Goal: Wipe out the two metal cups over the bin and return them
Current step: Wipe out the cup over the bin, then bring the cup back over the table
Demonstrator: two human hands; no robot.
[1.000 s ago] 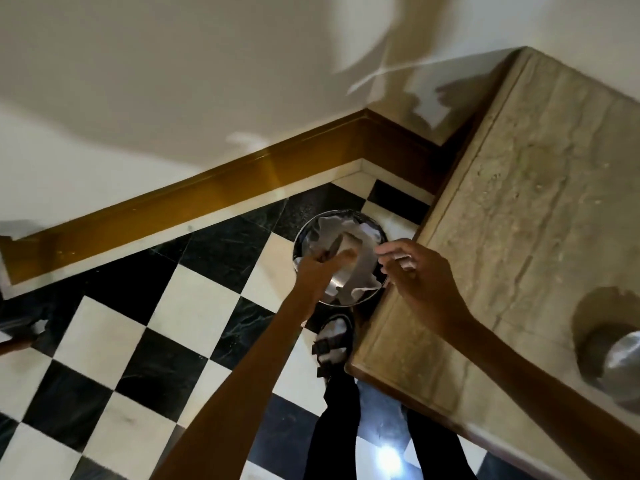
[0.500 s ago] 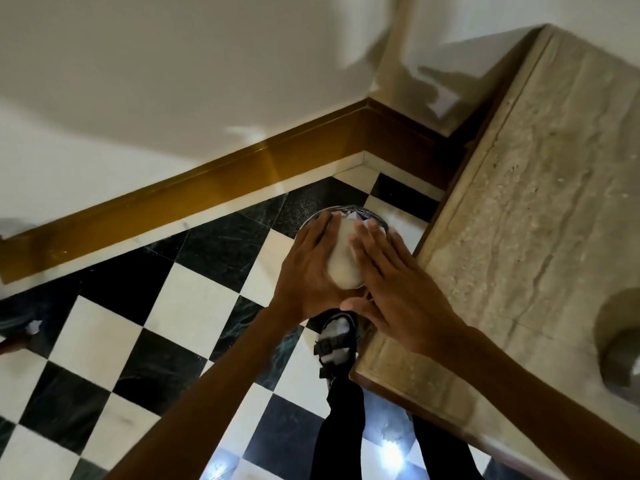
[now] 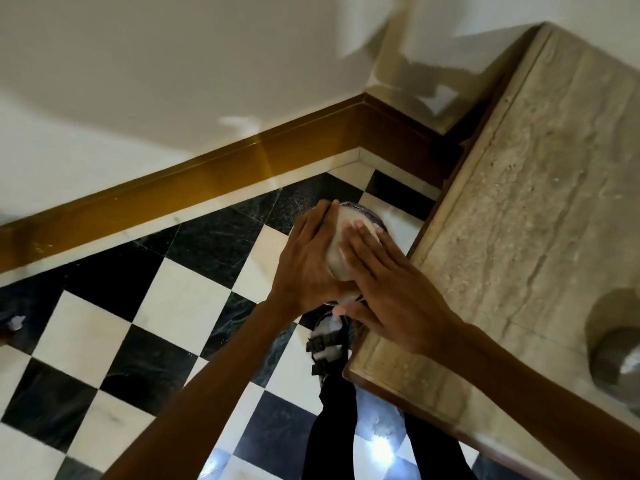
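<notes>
Tissue (image 3: 337,251) (a pale wad) pressed between both hands' flat fingers (image 3: 360,237) over the bin (image 3: 372,216).

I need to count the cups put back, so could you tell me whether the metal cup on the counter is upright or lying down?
Cannot tell: the metal cup on the counter is blurred and cut off by the frame edge.

Floor (image 3: 104,327): black-and-white checkered tiles, glossy, meeting a brown skirting board (image 3: 214,178) along the wall. Bin (image 3: 372,216) stands on it in the corner, mostly hidden by hands. Sandalled foot (image 3: 327,344) on tile beside it. Stone counter (image 3: 540,216), beige, veined, at right; a metal cup (image 3: 620,365) rests on it near the right edge
</notes>
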